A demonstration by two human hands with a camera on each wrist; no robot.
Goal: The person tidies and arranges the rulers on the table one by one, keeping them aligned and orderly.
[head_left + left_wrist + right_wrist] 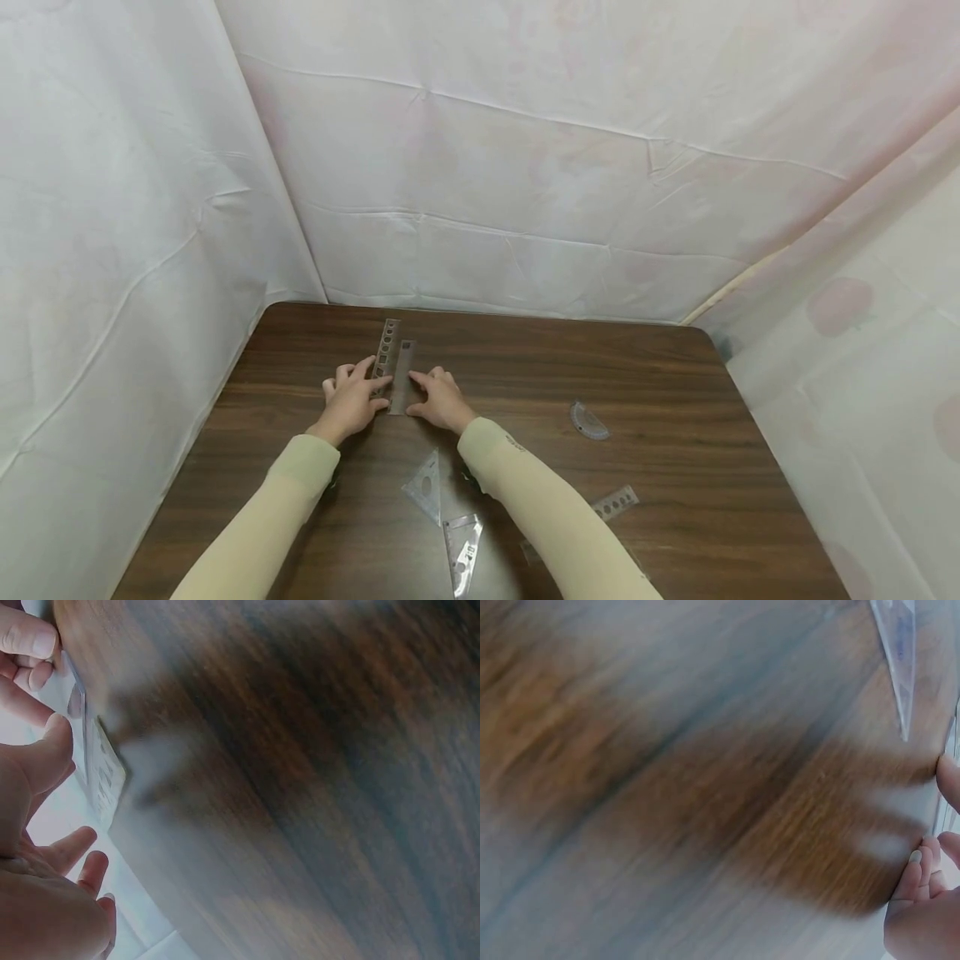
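Observation:
Two clear rulers lie side by side at the table's far left-middle: a straight ruler (402, 375) and a stencil ruler (387, 343) with a row of holes. My left hand (369, 382) lies flat with its fingers stretched onto the rulers from the left. My right hand (424, 385) lies flat too, and its fingertips touch the straight ruler's right edge. Neither hand grips anything. In the left wrist view a clear ruler (99, 769) shows edge-on beside my left hand's fingers (52, 742). The right wrist view is blurred, with my right hand's fingertips (919, 866) at its right edge.
On the dark wooden table (675, 375) lie two clear set squares (426, 487) (463, 550) between my forearms, a small protractor (589, 421) to the right and a short stencil ruler (615, 502) near my right sleeve. White cloth walls close in the far and side edges.

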